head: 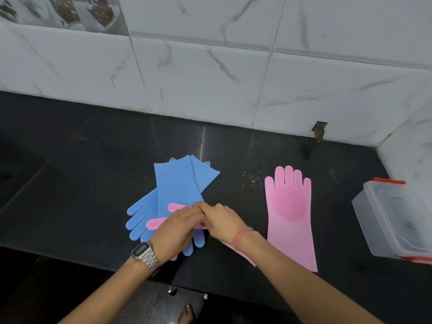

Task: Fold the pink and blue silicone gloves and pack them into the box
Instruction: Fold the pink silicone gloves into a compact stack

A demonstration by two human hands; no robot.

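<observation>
Head view: our left hand (174, 226) and right hand (221, 220) both pinch a pink glove (161, 222) over the blue gloves (177, 188) at 6 o'clock. Springy silicone may unfold or drag them. Box (364, 206) waits at 3 o'clock on the bench (93, 160).

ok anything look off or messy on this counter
Two things. A hole is broken into the white marble-look wall tile's bottom edge, behind the flat pink silicone glove. Pale crumbs are scattered on the black stone counter between that glove and the blue silicone gloves.
</observation>
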